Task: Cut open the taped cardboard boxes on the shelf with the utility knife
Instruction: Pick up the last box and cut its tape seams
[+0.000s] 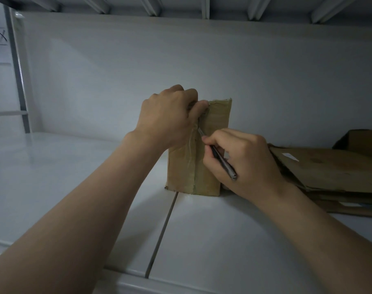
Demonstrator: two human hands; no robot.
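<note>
The cardboard box [216,124] stands tall on the white shelf [74,177], near the middle. Its long side goes straight up and down. A taped line runs down the front of it, from top to bottom.

Your left hand [168,117] curls over the top left corner of the box and grips it. Your right hand [242,162] is wrapped round the utility knife [222,163], held a bit like a pen. The knife slants: its back end points down and to the right, and its blade points up and to the left. The blade tip touches the taped line, a little above the middle of the box.

Just to the right of your right hand lies a pile of flat cardboard [329,172]. It has a small white label [290,156] on top, too small to read. Behind the pile sits an open box [363,141]; you cannot see what is in it. The tall box is closed, so its inside is hidden too.

Far left there is a drawn square with a cross [1,37] in it.
</note>
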